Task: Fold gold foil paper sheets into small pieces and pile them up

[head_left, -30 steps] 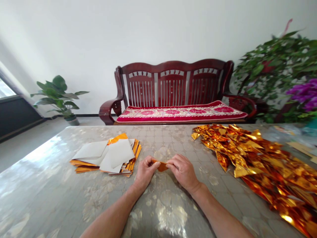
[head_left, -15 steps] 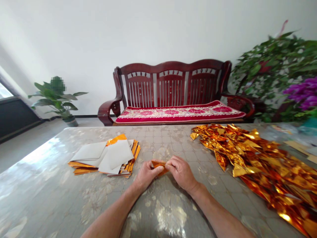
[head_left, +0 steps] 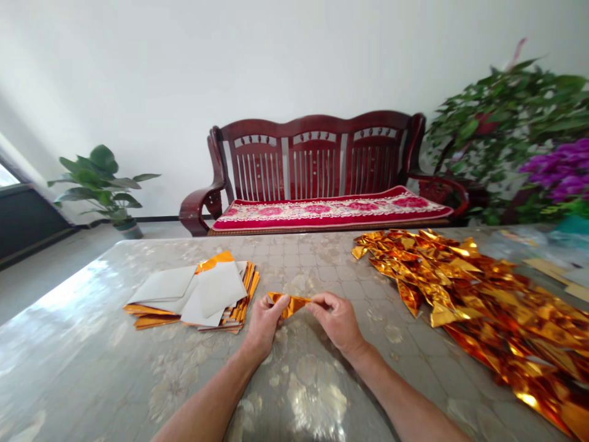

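Note:
Between my hands is a piece of folded gold foil paper point(head_left: 293, 306), pointed at its right end and held just over the table. My left hand point(head_left: 267, 322) is closed on its left part, the thumb pressed across the front. The thumb and fingers of my right hand point(head_left: 338, 319) pinch its right tip. To the left lies a stack of foil paper sheets point(head_left: 214, 291), white backs up with orange-gold edges showing. On the right spreads a large heap of folded gold foil pieces point(head_left: 460, 288).
The table point(head_left: 184, 380) has a glossy, flower-patterned cover. Clear plastic wrapping point(head_left: 519, 239) and tan card strips point(head_left: 552, 273) lie at its far right. Behind stands a dark red wooden bench point(head_left: 317, 153) with a red floral cover. Potted plants point(head_left: 103, 178) stand at both sides.
My left hand has shifted slightly left, away from the right hand. More of the folded foil paper shows between them now. The camera view has moved a little.

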{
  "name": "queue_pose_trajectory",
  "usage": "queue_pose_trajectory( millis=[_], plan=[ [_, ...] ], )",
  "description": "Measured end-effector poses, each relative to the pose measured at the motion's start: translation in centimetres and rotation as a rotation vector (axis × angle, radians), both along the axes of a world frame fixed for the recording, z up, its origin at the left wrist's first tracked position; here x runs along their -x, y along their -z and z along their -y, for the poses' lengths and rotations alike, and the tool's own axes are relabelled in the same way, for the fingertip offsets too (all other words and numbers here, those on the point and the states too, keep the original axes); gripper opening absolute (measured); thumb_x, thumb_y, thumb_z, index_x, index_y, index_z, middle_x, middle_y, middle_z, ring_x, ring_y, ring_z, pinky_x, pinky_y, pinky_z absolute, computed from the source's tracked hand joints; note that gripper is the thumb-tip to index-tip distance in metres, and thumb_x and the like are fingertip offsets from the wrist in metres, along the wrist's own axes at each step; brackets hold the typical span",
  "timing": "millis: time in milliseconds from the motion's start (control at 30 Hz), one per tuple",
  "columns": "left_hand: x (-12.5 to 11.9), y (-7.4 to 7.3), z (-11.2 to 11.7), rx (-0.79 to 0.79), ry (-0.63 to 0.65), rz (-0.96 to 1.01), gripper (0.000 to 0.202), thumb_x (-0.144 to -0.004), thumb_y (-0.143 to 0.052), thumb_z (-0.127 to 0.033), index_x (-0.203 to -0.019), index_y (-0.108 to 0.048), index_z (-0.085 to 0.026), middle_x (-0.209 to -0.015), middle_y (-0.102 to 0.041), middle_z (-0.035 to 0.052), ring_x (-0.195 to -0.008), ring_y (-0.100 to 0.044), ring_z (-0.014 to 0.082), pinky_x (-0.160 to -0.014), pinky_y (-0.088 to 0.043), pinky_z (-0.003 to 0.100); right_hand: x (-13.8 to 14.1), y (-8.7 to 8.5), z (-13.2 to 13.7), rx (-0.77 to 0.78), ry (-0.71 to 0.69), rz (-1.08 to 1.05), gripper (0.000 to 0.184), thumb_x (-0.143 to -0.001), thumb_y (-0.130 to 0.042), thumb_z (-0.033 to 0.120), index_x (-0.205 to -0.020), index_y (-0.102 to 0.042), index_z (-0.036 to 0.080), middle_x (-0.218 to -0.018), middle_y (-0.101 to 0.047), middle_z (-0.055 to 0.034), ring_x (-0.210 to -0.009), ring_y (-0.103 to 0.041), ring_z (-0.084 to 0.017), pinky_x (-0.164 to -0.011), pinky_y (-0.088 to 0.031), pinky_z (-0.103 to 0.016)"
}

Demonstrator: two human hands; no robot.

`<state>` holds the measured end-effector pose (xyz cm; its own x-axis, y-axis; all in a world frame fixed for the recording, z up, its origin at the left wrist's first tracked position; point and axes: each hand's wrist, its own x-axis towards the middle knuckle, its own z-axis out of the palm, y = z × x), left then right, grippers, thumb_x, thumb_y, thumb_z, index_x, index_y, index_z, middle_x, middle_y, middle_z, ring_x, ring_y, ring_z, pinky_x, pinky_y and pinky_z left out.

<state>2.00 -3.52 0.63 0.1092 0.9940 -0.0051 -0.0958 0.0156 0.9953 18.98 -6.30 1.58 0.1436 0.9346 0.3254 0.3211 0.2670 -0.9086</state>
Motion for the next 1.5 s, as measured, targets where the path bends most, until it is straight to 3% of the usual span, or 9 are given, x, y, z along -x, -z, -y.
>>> queue_pose_trajectory(
  millis=[300,500,800,1033,1167,1300,1500],
  plan=[
    [0.0,0.6,0.0,-0.001,-0.006,0.004,0.041,-0.078,-0.068,-0.054,-0.066,-0.059,-0.015,-0.053,-0.049,-0.0045,-0.046,-0.036,0.0065,-0.046,-0.028,0.019,-0.5,0.0,0.2,-0.203,-0.011,0.179,0.015,-0.086,-0.065,0.027,-0.096,-0.074,0.022,-0.083,-0.069,-0.003,-0.077,-0.063,-0.016,-0.073,-0.05,-0.027],
    [0.0,0.7,0.0,-0.019,0.0,0.002,0.042,-0.078,-0.068,-0.053,-0.064,-0.054,-0.016,-0.051,-0.044,-0.0063,-0.045,-0.035,0.0059,-0.046,-0.028,0.018,-0.5,0.0,0.0,-0.205,-0.006,0.223,0.01,-0.086,-0.064,0.024,-0.089,-0.074,0.023,-0.079,-0.068,-0.0023,-0.075,-0.064,-0.017,-0.071,-0.049,-0.027],
    [0.1,1.0,0.0,-0.032,0.002,-0.028,0.042,-0.079,-0.067,-0.052,-0.063,-0.053,-0.016,-0.054,-0.044,-0.0058,-0.049,-0.035,0.0069,-0.048,-0.028,0.019,-0.8,0.1,-0.2,-0.191,-0.015,0.351,0.017,-0.092,-0.059,0.029,-0.081,-0.071,0.023,-0.077,-0.068,-0.0013,-0.074,-0.064,-0.016,-0.069,-0.046,-0.025],
    [0.0,0.3,0.2,-0.073,0.003,-0.041,0.04,-0.078,-0.067,-0.051,-0.064,-0.053,-0.017,-0.056,-0.045,-0.0061,-0.054,-0.038,0.0087,-0.053,-0.032,0.021,-0.6,-0.3,0.1,-0.16,0.033,0.432,0.025,-0.094,-0.054,0.032,-0.077,-0.069,0.023,-0.076,-0.069,-0.0017,-0.072,-0.064,-0.015,-0.066,-0.042,-0.024],
    [-0.1,-0.4,0.6,-0.112,0.085,0.026,0.03,-0.077,-0.07,-0.044,-0.073,-0.059,-0.016,-0.064,-0.053,-0.0043,-0.061,-0.046,0.01,-0.061,-0.037,0.02,-0.4,-0.4,0.1,-0.123,0.031,0.4,0.029,-0.095,-0.05,0.034,-0.074,-0.067,0.022,-0.073,-0.068,-0.002,-0.068,-0.062,-0.015,-0.063,-0.04,-0.024],
    [-0.4,-0.6,0.9,-0.044,0.108,0.026,0.031,-0.072,-0.075,-0.041,-0.088,-0.068,-0.015,-0.07,-0.062,-0.0013,-0.065,-0.053,0.0122,-0.063,-0.041,0.022,0.0,-0.4,0.0,-0.065,0.013,0.323,0.033,-0.094,-0.05,0.039,-0.069,-0.065,0.022,-0.065,-0.065,-0.001,-0.064,-0.059,-0.015,-0.059,-0.039,-0.023],
    [-0.9,0.0,0.7,0.031,-0.032,-0.063,0.038,-0.073,-0.072,-0.048,-0.06,-0.064,-0.014,-0.055,-0.06,0.0005,-0.051,-0.051,0.0118,-0.053,-0.038,0.022,0.2,-0.5,0.2,0.02,-0.017,0.216,0.044,-0.096,-0.042,0.046,-0.064,-0.058,0.021,-0.06,-0.058,0.0009,-0.059,-0.056,-0.014,-0.057,-0.038,-0.023]
  ],
)
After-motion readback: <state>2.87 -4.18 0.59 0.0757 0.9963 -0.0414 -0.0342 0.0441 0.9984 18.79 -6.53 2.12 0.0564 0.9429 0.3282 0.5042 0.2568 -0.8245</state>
